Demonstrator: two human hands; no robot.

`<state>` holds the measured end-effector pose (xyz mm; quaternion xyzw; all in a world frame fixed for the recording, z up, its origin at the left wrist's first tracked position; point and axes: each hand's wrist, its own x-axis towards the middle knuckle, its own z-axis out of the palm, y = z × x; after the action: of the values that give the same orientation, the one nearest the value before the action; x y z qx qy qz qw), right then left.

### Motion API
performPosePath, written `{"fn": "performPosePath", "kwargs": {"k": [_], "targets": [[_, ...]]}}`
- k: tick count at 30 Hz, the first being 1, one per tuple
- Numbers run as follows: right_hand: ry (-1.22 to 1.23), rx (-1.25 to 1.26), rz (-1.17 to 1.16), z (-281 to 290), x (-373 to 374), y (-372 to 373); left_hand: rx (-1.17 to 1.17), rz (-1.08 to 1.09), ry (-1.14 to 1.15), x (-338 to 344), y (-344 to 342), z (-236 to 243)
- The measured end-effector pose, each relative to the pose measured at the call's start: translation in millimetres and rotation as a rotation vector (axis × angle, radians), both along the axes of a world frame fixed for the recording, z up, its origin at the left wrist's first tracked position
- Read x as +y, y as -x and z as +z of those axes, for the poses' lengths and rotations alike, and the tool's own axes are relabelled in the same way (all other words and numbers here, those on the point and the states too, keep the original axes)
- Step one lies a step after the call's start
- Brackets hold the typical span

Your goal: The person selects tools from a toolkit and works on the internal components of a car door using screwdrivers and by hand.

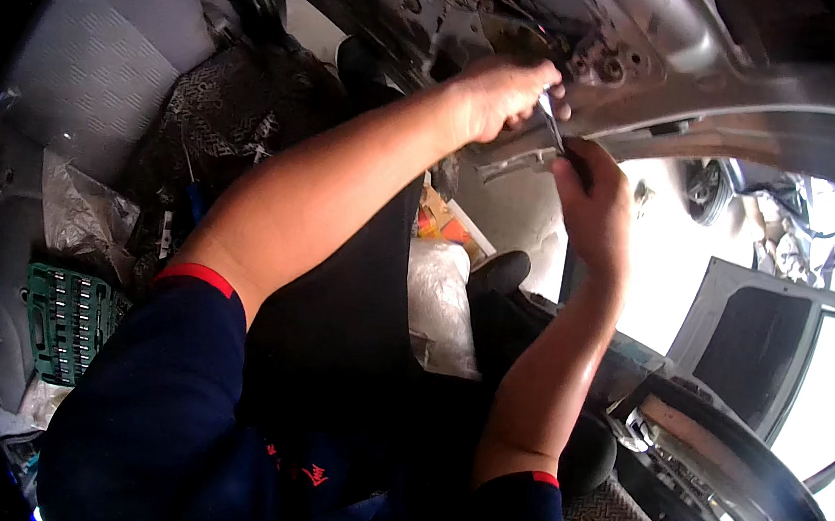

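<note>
Far left, lower frame: green socket case (68, 319), flat, rectangular, on the car floor beside crinkled clear plastic sheet (85, 214). Centre frame: orange-and-white carton (444, 229), partly hidden. Upper centre: left hand (499, 96) pinching slim metal tool (551, 123) at the tip; right hand (595, 192) closed round its lower end. Likely light, stiff, slippery; best held at the handle.
</note>
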<state>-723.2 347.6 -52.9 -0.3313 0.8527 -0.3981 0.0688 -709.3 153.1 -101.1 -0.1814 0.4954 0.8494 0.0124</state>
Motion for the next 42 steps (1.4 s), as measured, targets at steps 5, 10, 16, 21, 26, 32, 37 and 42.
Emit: {"fn": "performPosePath", "kwargs": {"k": [5,10,16,21,26,32,37,42], "targets": [[0.064,0.12,0.008,-35.2,-29.0,-3.2,0.073,-0.052,-0.077,-9.9,-0.6,-1.0],[-0.034,-0.009,-0.134,36.7,-23.4,-19.6,0.031,-0.037,-0.017,-5.0,-4.2,6.4],[0.307,-0.616,0.097,3.6,12.6,9.6,0.049,0.001,-0.03,1.5,-3.7,-0.4],[0.159,-0.675,-0.087,-29.1,11.7,14.2,0.095,-0.019,-0.102,-4.2,-5.2,-9.6],[0.566,-0.525,-0.047,53.2,1.2,-7.5,0.031,-0.012,-0.085,-6.2,2.0,-1.4],[1.063,-0.833,-0.265,-45.0,-40.3,-15.5,0.023,0.047,-0.159,8.5,0.6,6.2],[1.15,-1.262,-0.129,-61.1,-71.8,-30.6,0.082,-0.023,-0.106,1.8,-0.5,0.4],[1.123,-1.104,-0.192,-49.8,-88.8,-33.0,0.003,0.03,0.049,3.4,-1.3,16.0]]}}
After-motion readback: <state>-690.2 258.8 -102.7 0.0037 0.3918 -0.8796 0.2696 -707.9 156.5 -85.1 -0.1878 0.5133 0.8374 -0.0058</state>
